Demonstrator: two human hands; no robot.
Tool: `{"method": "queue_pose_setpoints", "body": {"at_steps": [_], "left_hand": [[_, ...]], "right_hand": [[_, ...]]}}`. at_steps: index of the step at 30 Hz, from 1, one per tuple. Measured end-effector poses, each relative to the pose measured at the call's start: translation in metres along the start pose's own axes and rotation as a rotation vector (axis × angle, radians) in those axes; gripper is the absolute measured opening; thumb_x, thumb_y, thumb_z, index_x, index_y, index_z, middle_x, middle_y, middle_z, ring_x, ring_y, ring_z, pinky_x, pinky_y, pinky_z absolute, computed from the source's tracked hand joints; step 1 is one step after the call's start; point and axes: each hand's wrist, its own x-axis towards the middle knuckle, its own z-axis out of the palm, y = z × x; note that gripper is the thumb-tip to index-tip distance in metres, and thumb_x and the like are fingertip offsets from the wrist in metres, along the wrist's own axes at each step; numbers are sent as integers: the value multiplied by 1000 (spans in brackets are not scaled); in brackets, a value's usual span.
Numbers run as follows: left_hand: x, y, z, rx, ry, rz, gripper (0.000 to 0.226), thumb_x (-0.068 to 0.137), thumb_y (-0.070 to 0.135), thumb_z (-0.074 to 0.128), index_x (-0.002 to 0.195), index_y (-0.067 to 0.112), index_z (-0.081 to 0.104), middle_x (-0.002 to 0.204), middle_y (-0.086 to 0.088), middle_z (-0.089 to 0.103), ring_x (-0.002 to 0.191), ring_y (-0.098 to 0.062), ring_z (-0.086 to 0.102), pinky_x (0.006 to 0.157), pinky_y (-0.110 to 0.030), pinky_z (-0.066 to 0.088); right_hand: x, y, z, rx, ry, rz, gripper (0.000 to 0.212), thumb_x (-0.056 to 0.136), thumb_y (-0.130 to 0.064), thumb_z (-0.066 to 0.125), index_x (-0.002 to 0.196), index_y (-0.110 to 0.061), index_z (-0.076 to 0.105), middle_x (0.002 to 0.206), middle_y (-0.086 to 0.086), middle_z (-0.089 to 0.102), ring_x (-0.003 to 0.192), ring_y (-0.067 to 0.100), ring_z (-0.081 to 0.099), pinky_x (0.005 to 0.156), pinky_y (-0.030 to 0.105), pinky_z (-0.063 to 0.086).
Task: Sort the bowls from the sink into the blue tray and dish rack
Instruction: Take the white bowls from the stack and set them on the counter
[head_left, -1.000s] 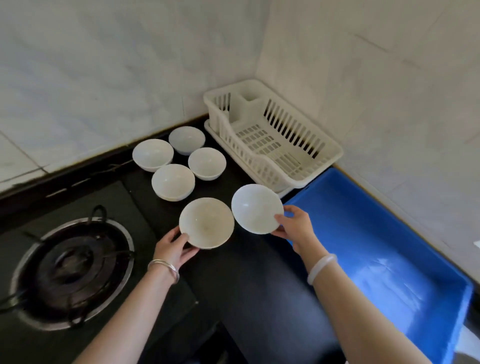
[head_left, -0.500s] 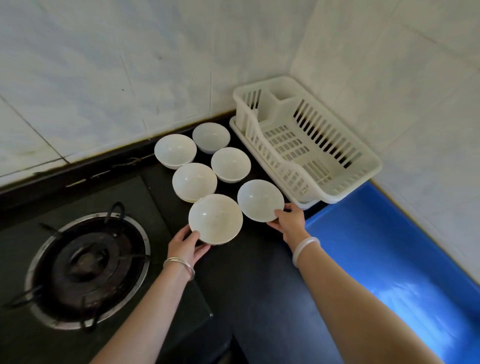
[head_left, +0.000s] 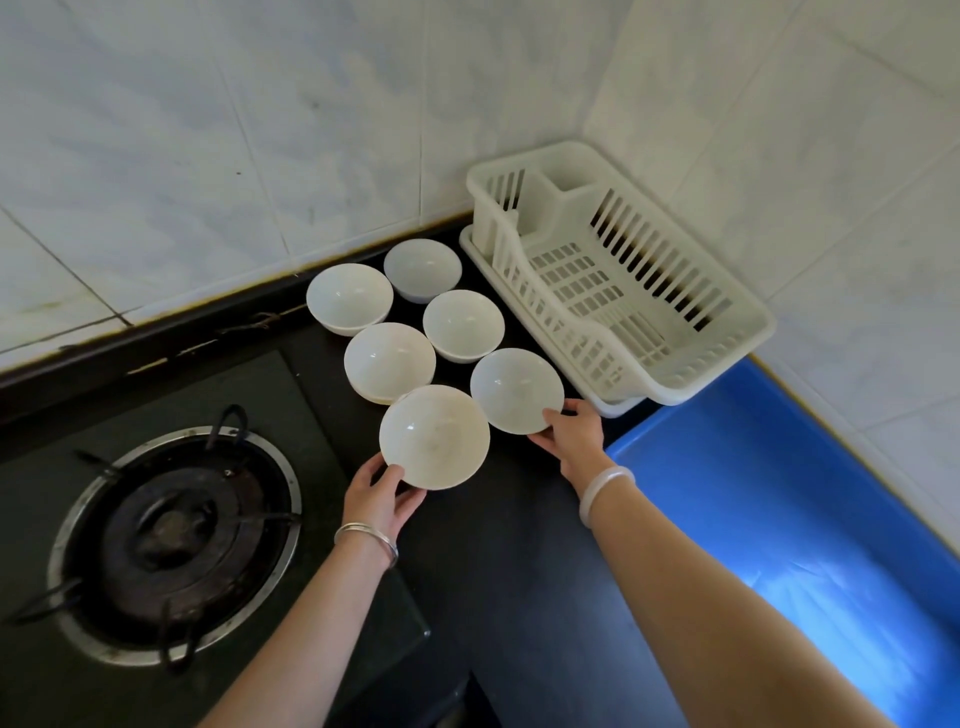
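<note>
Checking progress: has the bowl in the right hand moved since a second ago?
Yes. The bowl went from beside the blue tray toward the dish rack.

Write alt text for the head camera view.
Two bare hands each hold a white bowl: left hand the nearer bowl, right hand the farther bowl. Four more bowls sit on the black counter beside an empty dish rack and blue tray.
</note>
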Motion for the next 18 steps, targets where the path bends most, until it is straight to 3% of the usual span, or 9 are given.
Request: {"method": "queue_pose_setpoints", "body": {"at_steps": [6, 9, 13, 18], "left_hand": [[-2, -5, 0, 7, 27, 24, 40, 88, 7, 55, 127, 16, 51, 124, -10, 53, 105, -30, 56, 82, -40, 54], [-5, -9, 2, 28, 34, 68, 39, 90, 10, 53, 128, 18, 52, 121, -6, 55, 109, -29, 56, 84, -37, 53], [-14, -19, 5, 95, 45, 133, 41, 92, 15, 50, 133, 17, 48, 129, -10, 54, 115, -27, 55, 93, -37, 47], [-35, -37, 4, 194, -36, 37, 46, 94, 14, 49, 138, 9, 40, 136, -16, 49, 122, -32, 51, 96, -38, 44]], "right_hand": [[-6, 1, -4, 24, -91, 46, 38, 95, -14, 51, 133, -12, 45, 126, 17, 56, 90, 26, 65, 56, 30, 55], [-15, -1, -6, -43, -188, 70, 46, 98, -24, 46, 142, -17, 35, 134, 16, 50, 100, 31, 63, 64, 33, 56], [-28, -1, -11, -71, -263, 65, 53, 99, -30, 44, 148, -24, 24, 145, 12, 41, 112, 33, 60, 76, 37, 55], [-51, 8, -40, -70, -241, -7, 54, 99, -30, 44, 148, -23, 21, 138, 11, 52, 108, 29, 62, 76, 33, 54]]}}
